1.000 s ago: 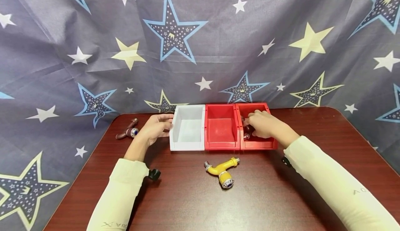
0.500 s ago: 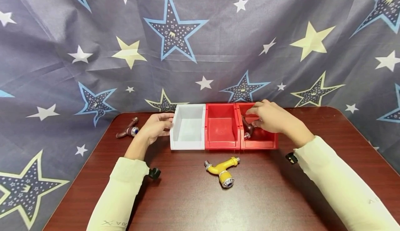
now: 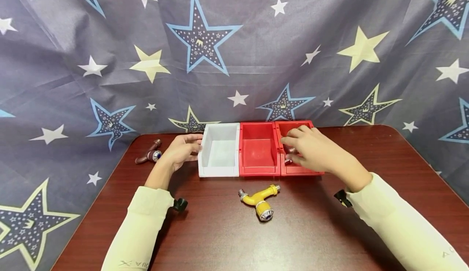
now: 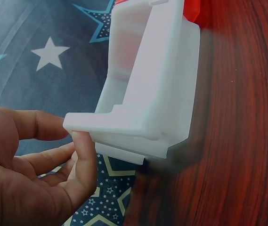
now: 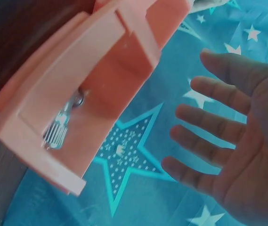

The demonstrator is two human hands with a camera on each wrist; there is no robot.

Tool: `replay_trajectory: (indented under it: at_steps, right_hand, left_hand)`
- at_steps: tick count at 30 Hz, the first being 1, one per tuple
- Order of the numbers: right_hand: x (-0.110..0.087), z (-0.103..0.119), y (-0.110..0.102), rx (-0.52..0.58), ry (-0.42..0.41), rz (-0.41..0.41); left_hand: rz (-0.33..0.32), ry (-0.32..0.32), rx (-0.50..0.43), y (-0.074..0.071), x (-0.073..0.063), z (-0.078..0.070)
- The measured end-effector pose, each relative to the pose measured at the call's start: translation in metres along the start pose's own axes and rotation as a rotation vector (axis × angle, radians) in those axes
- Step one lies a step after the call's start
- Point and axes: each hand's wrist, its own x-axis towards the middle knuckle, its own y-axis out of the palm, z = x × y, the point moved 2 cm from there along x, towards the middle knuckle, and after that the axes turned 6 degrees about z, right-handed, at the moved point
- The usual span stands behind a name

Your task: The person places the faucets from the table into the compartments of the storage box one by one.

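My left hand (image 3: 181, 150) is at the left side of the white bin (image 3: 220, 171). In the left wrist view, a finger and the thumb pinch the bin's rim (image 4: 105, 121). Above the right red bin (image 3: 304, 170) hovers my right hand (image 3: 313, 148), holding nothing; its fingers (image 5: 211, 123) stretch out apart from the bin in the right wrist view. Inside that bin lies a dark brown tap, mostly hidden by the hand from above, its ridged silver end (image 5: 58, 132) showing in the right wrist view.
The middle red bin (image 3: 259, 170) stands between the other two in a row. In front, a yellow tap (image 3: 259, 201) lies on the brown table (image 3: 220, 230). Another brown tap (image 3: 149, 153) lies at the far left. A star-patterned cloth (image 3: 238, 59) hangs behind.
My right hand has released the brown tap in the right red bin and drawn up and back from it. The left hand stays at the white bin.
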Motion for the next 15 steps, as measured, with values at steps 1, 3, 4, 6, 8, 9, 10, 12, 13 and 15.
replay_trajectory:
  at_steps: [1, 3, 4, 6, 8, 9, 10, 12, 13, 15]
  right_hand:
    - [0.0, 0.004, 0.001, -0.002, -0.005, -0.001]
    - [-0.001, 0.011, 0.003, -0.004, -0.018, 0.004]
    - [-0.002, 0.016, 0.005, -0.006, -0.023, 0.009]
    - [-0.003, 0.024, 0.007, -0.017, -0.044, 0.03]
    - [-0.004, 0.033, 0.011, -0.036, -0.067, 0.054]
    - [-0.005, 0.037, 0.014, -0.045, -0.077, 0.068]
    - [-0.005, 0.04, 0.016, -0.051, -0.086, 0.077]
    - [-0.007, 0.047, 0.021, -0.056, -0.109, 0.095]
    - [-0.007, 0.051, 0.023, -0.058, -0.119, 0.099]
    - [-0.008, 0.057, 0.027, -0.064, -0.143, 0.103]
  left_hand:
    - [0.0, 0.0, 0.0, 0.0, 0.0, 0.0]
    - [-0.004, -0.001, -0.001, 0.0, -0.001, 0.001]
    - [-0.003, 0.0, 0.0, 0.0, -0.001, 0.001]
    - [-0.003, -0.001, 0.003, 0.001, -0.002, 0.001]
    - [-0.003, -0.001, 0.004, 0.001, -0.002, 0.0]
    - [-0.005, -0.001, 0.001, 0.001, -0.002, 0.0]
    - [-0.004, -0.001, 0.003, 0.002, -0.003, 0.0]
    - [-0.002, -0.002, 0.005, 0.002, -0.003, -0.001]
    - [-0.004, -0.004, 0.004, 0.002, -0.003, -0.002]
    - [-0.007, -0.008, 0.003, 0.002, -0.003, -0.002]
